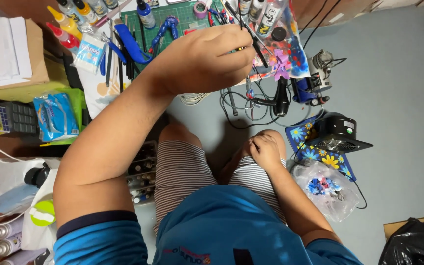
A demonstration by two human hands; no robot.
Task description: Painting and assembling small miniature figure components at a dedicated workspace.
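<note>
Left hand (pixel 207 59), raised over the work area with fingers pinched narrowly around thin dark brushes (pixel 246 27); the handles fan upward and to the right out of the fingertips. Just beyond the grip, a paint-spattered sheet (pixel 290 54) bearing a small purple figure (pixel 281 66). Directly below the grip, a black hair dryer (pixel 281 95) among loose black cables (pixel 236 110) on the grey floor (pixel 398 98). Left of the grip, a green cutting mat (pixel 182 14) with blue tools (pixel 131 44) and a row of squeeze bottles (pixel 67 24). Right hand (pixel 266 149), closed loosely and holding nothing, resting on the right knee over striped shorts (pixel 182 172), well below the grip. Beside that hand, a flowered blue cloth (pixel 315 152) under a black fan (pixel 337 132), then a clear plastic bag (pixel 327 189).
</note>
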